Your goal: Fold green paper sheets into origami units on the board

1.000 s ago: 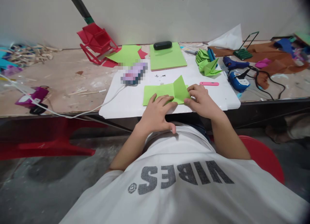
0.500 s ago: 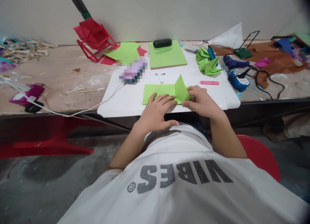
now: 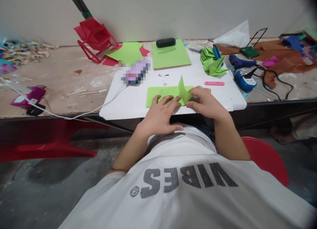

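A strip of lime-green paper (image 3: 158, 92) lies lengthwise on a white board (image 3: 119, 107), with a pointed flap standing up near its right part. My left hand (image 3: 163, 112) rests on the strip, its fingers spread across the lower middle. At the right end my right hand (image 3: 205, 102) has its thumb and forefinger closed on the edge of the raised flap. Just beyond that hand lies a pink cutter (image 3: 214, 83). Folded green paper pieces (image 3: 213, 65) sit farther back on the right.
Behind the strip are a phone (image 3: 136, 72) on a white cable and a stack of green sheets (image 3: 170, 59) bearing a black case (image 3: 165, 42). A red paper chair model (image 3: 95, 39) stands back left. Glue guns (image 3: 241, 62) and a black cord lie right.
The raised flap has tipped toward the left, and my right fingers have shifted slightly left with it. My left hand stays pressed on the strip.
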Tool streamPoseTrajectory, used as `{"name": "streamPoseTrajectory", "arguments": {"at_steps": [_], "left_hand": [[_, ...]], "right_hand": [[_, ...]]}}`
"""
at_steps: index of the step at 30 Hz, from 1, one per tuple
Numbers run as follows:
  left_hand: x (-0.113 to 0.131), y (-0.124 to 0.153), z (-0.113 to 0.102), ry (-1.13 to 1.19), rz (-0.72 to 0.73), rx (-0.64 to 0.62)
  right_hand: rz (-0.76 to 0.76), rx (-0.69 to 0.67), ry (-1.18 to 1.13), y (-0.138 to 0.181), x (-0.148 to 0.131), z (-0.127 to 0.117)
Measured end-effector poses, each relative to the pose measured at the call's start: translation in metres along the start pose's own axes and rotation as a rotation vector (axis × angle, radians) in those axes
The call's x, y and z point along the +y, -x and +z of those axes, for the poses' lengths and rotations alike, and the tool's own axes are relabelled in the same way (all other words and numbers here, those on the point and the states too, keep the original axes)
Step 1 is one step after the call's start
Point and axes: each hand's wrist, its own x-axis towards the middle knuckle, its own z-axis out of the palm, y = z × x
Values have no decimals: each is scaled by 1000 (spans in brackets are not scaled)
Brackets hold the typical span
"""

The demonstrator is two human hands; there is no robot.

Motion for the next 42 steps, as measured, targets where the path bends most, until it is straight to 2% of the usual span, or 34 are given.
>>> {"name": "streamPoseTrajectory", "arguments": {"at_steps": [8, 18, 24, 31, 35, 42], "left_hand": [[3, -7, -2, 10, -30, -28], [-1, -3, 0, -17, 10, 16], [-2, -3, -1, -2, 7, 4], [1, -5, -2, -40, 3, -21], [2, -4, -3, -35, 3, -29], [2, -4, -2, -37, 2, -26]], "right_hand": [[40, -2, -10, 0, 1, -2], [85, 54, -272, 1, -8, 4], [47, 98, -256, -2, -8, 10], [78, 128, -268, -3, -3, 14], [27, 145, -265, -5, 2, 18], [-29, 120, -17, -2, -5, 19]]}}
